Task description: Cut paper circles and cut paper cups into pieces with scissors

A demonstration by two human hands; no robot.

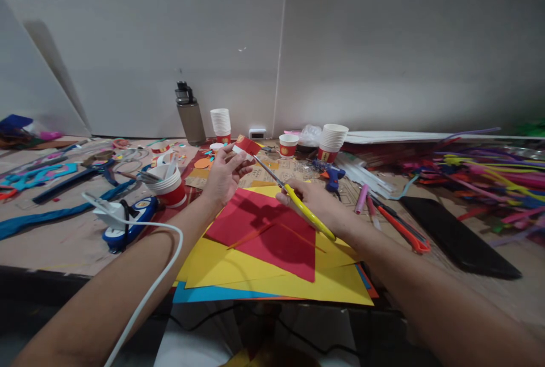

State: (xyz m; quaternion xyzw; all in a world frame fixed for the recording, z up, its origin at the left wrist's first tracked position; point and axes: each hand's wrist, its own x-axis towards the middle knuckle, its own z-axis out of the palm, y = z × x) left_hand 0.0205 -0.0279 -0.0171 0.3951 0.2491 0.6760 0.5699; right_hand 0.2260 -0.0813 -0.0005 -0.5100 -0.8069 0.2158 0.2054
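My left hand is closed on a cut piece of red and white paper cup, raised above the table. In my right hand are scissors with yellow handles. Their blades point up and left, with the tips at the cup piece's lower edge. Whether the blades are apart is too small to tell. Below both hands lies a sheet of red paper on top of yellow sheets, with a blue sheet showing under them. Thin orange strips rest across the red sheet.
Stacked paper cups and a bottle stand at the back. To the left are more cups and a power strip with a white cable. A glue gun, utility knife, black phone and pipe cleaners lie right.
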